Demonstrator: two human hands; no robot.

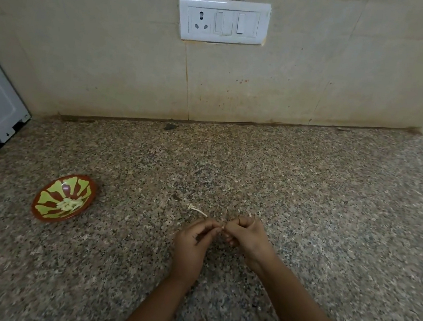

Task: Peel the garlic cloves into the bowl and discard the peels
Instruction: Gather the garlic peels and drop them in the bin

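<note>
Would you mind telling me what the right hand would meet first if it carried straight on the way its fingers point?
The right hand points left, so it would likely meet the left hand almost at once; both pinch a garlic clove between them.

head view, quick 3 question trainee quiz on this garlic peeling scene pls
1. True or false: the brown-rimmed, green-patterned round bowl is empty.
2. Where does the dry pale garlic stalk lie? A: in the bowl. B: on the speckled granite countertop. C: on the white wall socket.
3. Fill in: the left hand and right hand together pinch a small pale ____.
Key: 1 false, peeled pale garlic cloves lie in it. 2 B. 3 small garlic clove.
</note>
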